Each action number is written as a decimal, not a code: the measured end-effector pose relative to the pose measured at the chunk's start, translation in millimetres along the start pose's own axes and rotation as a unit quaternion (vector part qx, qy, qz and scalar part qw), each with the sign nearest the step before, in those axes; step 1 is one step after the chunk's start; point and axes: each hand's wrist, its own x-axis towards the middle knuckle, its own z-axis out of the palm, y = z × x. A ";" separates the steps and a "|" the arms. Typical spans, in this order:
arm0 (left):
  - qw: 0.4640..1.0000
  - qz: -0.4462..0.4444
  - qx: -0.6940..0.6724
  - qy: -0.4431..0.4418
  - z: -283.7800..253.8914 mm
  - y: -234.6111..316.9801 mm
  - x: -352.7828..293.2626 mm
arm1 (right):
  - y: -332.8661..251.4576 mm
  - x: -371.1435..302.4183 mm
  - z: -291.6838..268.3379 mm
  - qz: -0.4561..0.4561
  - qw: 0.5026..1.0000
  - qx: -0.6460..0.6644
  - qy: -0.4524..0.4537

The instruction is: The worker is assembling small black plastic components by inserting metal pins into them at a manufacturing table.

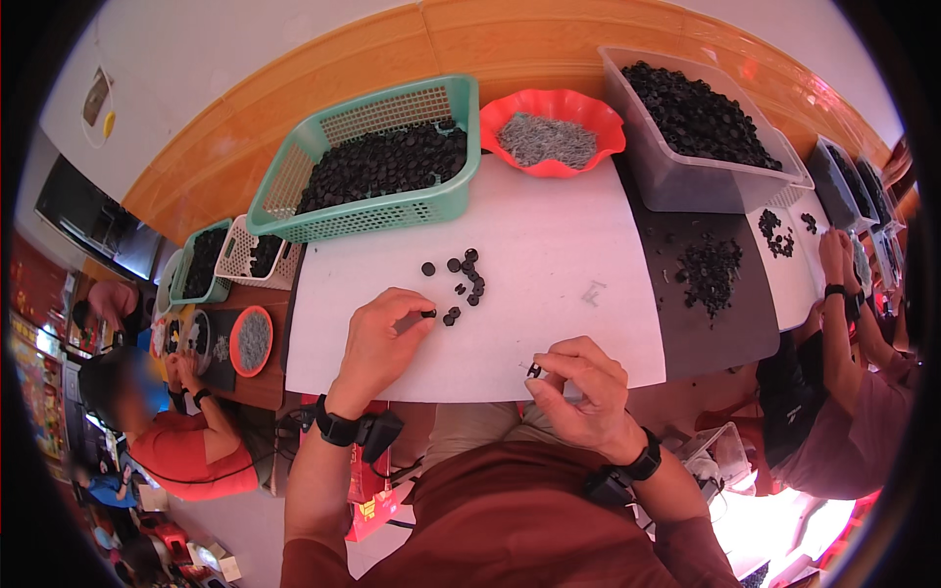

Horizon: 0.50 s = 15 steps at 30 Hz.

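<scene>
My left hand (pixel 377 338) is over the white sheet (pixel 549 255), thumb and forefinger closed on a small black round part (pixel 428 314). Near the sheet's front edge, my right hand (pixel 588 387) pinches another small black part (pixel 534 370) that shows a pale spot; a thin pin-like line sticks out beside it. Beyond my left fingertips lies a loose cluster of small black round parts (pixel 475 284), some single and some touching. The two hands are apart.
At the back stand a green basket (pixel 382 218) of black discs, a red scalloped bowl (pixel 498 108) of thin metal pins and a clear bin (pixel 686 181) of black parts. Small black pieces (pixel 711 269) lie on a dark mat at right. Co-workers sit on both sides.
</scene>
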 end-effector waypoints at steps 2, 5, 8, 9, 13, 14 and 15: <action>0.986 -0.046 -0.159 0.014 0.8 -4.3 -2.6 | 0.2 0.6 -0.3 -0.001 1.000 0.001 -0.002; 0.969 -0.085 -0.233 0.012 -0.4 3.3 -9.4 | 0.6 1.3 0.2 -0.003 1.000 -0.001 0.002; 0.951 -0.066 -0.302 0.018 0.4 5.6 -17.2 | -0.3 4.4 2.0 -0.010 1.000 0.007 -0.003; 0.951 -0.067 -0.302 0.017 0.6 7.3 -18.9 | 0.0 4.9 2.3 -0.015 1.000 0.005 -0.005; 0.896 -0.104 -0.432 0.004 1.6 18.8 -26.7 | -0.9 6.2 3.2 -0.019 1.000 0.009 -0.007; 0.868 -0.125 -0.481 -0.001 2.5 21.1 -28.4 | -0.7 6.1 3.9 -0.018 1.000 0.008 -0.006; 0.868 -0.125 -0.481 -0.002 3.9 22.8 -29.2 | -0.3 5.9 4.6 -0.020 1.000 0.012 -0.004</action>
